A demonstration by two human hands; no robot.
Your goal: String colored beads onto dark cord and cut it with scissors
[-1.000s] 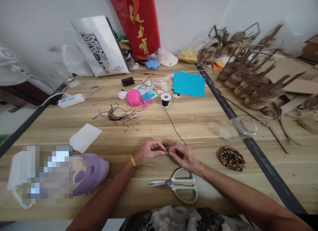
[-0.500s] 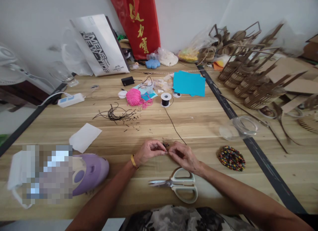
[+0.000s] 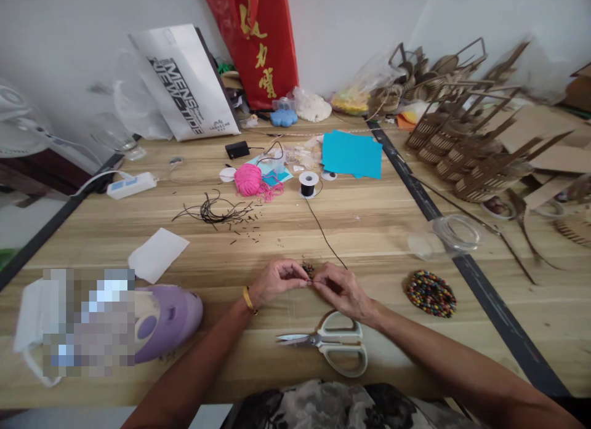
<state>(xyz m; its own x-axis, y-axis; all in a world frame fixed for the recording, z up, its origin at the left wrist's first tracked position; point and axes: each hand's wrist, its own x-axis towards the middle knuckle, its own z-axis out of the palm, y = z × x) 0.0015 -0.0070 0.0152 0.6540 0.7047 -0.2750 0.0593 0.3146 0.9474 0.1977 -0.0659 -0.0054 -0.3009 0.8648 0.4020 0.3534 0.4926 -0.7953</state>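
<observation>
At the near middle of the table, my left hand (image 3: 272, 281) and my right hand (image 3: 344, 290) meet in a fingertip pinch. A tiny dark-red, bead-like piece (image 3: 309, 281) shows between them, too small to make out well. Black cord (image 3: 325, 232) runs from a white spool (image 3: 308, 186) down to my right hand, where the fingers hide its end. Just behind the fingertips lies a little cluster of dark beads (image 3: 308, 268). Scissors with pale handles (image 3: 339, 343) lie partly open below my hands. To the right rests a coil of multicoloured beads (image 3: 431, 293).
Cut black cords (image 3: 217, 213) and scraps lie at mid-left, near pink yarn (image 3: 248, 180). A purple device (image 3: 175, 321) and white paper (image 3: 159, 255) are left of my arm. Blue sheets (image 3: 351, 155) lie farther back; woven baskets (image 3: 466, 152) stand at right.
</observation>
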